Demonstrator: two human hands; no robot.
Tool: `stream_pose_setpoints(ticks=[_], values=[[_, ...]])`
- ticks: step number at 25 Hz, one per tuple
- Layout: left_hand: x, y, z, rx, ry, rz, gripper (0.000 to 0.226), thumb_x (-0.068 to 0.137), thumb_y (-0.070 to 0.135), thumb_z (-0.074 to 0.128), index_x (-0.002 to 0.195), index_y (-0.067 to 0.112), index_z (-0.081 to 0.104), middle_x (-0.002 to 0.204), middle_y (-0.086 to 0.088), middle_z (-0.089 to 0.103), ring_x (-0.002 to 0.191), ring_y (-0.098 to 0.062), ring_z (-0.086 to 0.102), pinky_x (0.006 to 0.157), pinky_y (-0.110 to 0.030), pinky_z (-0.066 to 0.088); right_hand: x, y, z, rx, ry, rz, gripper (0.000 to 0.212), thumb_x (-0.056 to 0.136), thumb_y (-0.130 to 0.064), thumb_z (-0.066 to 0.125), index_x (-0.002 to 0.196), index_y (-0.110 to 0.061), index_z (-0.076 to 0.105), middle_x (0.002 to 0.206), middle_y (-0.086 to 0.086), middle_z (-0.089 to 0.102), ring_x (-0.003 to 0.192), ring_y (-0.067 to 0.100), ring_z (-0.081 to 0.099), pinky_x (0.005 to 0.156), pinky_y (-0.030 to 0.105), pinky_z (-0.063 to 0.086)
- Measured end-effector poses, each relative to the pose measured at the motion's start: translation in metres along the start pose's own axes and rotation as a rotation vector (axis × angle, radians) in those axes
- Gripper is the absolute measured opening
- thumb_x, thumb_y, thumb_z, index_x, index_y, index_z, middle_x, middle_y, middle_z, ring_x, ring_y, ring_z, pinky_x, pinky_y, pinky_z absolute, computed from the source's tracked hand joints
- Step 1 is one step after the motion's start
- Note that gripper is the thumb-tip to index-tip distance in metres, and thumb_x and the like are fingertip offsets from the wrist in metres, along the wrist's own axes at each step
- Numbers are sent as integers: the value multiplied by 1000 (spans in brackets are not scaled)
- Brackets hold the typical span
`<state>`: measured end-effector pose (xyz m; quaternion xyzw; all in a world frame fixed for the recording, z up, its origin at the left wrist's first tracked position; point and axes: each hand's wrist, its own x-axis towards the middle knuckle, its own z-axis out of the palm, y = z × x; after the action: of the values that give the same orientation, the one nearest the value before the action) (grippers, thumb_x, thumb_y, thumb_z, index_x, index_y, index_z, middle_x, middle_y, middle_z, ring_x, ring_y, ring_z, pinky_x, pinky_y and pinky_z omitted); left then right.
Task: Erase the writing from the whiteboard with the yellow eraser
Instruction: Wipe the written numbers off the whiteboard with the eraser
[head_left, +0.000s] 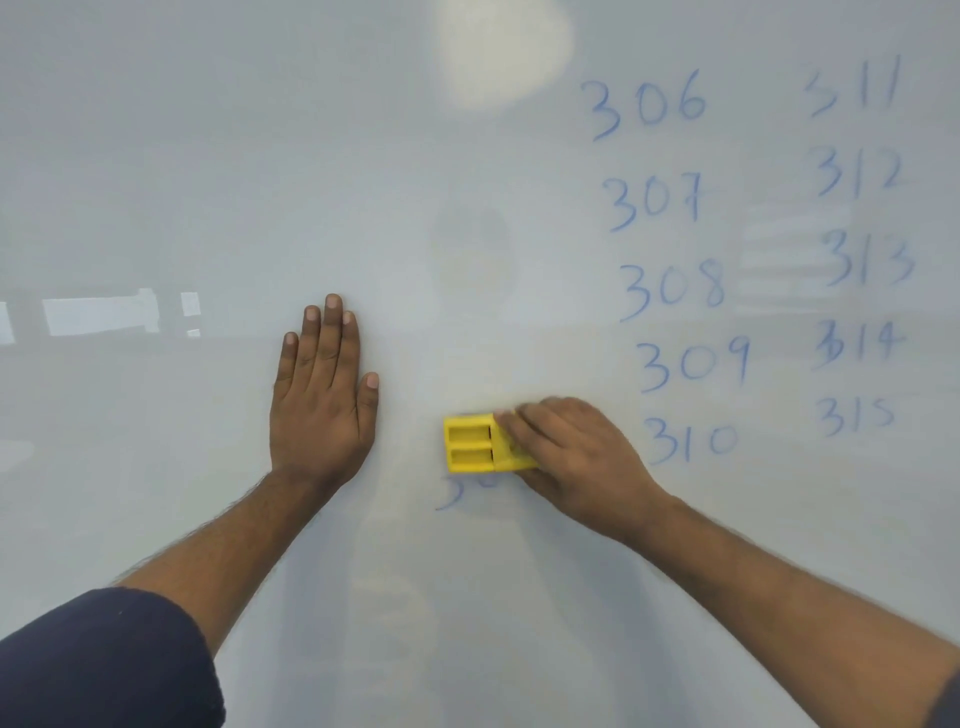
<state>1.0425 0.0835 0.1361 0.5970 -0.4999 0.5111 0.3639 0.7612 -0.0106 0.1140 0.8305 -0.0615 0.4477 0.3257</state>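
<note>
Navy sleeve fabric covers the upper left arm at the near edge of the view, and both bare forearms reach forward to a glossy white whiteboard that fills the frame. The yellow plastic block eraser, taken here as the landmark, sits flat against the board low in the middle. The right hand lies over the eraser's right half, its grip clamped on it with the fingers across the top and the thumb hidden beneath. The left hand is well to the left of the eraser, fingers together and open, palm flat on the board, holding nothing.

Just below the eraser, a faint blue remnant of a number shows, partly wiped. To the right of the eraser and rising above it stand two columns of blue marker numbers, 306 to 310 and, further right, 311 to 315, all untouched.

To do this step well, it seems best to keep the eraser's face fully flat, press evenly, sweep down over the remnant first, then work rightward in overlapping passes through each column. The braced left hand should steady the body while staying off the ink.
</note>
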Motion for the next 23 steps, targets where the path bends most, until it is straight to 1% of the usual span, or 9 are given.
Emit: stream_pose_setpoints(ticks=[2, 4, 6, 9, 13, 16, 19, 21, 23], values=[[-2, 1, 0, 1, 4, 0, 61, 104, 29, 28, 159, 4, 17, 168, -10, 11, 156, -26, 9, 127, -43, 7, 25, -2, -1, 33, 71, 127, 42, 94, -25, 63, 129, -2, 58, 110, 14, 63, 94, 36, 59, 84, 44, 48], [-4, 0, 0, 3, 3, 9, 61, 104, 28, 29, 159, 4, 17, 168, -11, 12, 156, -26, 10, 127, -44, 8, 42, -18, 8, 65, 100, 156, 43, 92, -24, 65, 129, -2, 58, 110, 15, 63, 93, 37, 58, 84, 45, 48], [-6, -1, 0, 5, 1, 21, 61, 104, 29, 29, 159, 4, 17, 168, -12, 12, 156, -27, 10, 127, -45, 9, 41, -39, 24, 101, 68, 79, 43, 89, -19, 67, 128, -2, 58, 108, 16, 63, 92, 36, 58, 82, 45, 48], [-8, -4, 0, 4, -12, 36, 61, 104, 30, 28, 159, 3, 18, 168, -11, 11, 156, -26, 9, 127, -45, 9, 4, -56, 38, 89, -41, -90, 40, 90, -10, 59, 129, -4, 55, 108, 12, 61, 90, 33, 56, 83, 44, 46], [-9, -5, 1, 17, -10, 49, 61, 105, 31, 25, 159, 3, 17, 168, -10, 10, 156, -26, 8, 127, -43, 7, -38, -27, 19, 25, -116, -213, 35, 95, -10, 56, 130, -8, 55, 111, 9, 62, 96, 31, 58, 94, 40, 44], [-10, -4, 2, 16, -4, 41, 61, 105, 31, 25, 159, 4, 17, 168, -10, 10, 156, -25, 8, 127, -43, 7, -24, 5, -4, 2, -72, -91, 42, 90, -17, 66, 129, -7, 58, 114, 12, 63, 101, 34, 59, 93, 42, 44], [-9, -3, 1, 16, -10, 41, 61, 105, 30, 26, 159, 3, 17, 168, -11, 10, 156, -26, 9, 127, -44, 7, 13, 8, -7, 34, 21, 92, 45, 90, -24, 65, 132, -7, 57, 116, 14, 62, 102, 36, 58, 92, 43, 45], [-9, -3, 0, 15, -11, 45, 61, 105, 29, 27, 159, 3, 17, 168, -11, 11, 156, -27, 9, 127, -44, 7, 27, -11, 5, 70, 33, 92, 46, 89, -23, 65, 132, -6, 57, 116, 14, 62, 101, 36, 57, 90, 44, 46], [-9, -3, 0, 16, -8, 41, 61, 105, 30, 28, 159, 3, 18, 168, -12, 12, 156, -28, 11, 127, -44, 8, 20, -32, 22, 102, -11, -9, 44, 89, -15, 64, 131, -5, 57, 114, 15, 62, 98, 36, 57, 88, 44, 46]])
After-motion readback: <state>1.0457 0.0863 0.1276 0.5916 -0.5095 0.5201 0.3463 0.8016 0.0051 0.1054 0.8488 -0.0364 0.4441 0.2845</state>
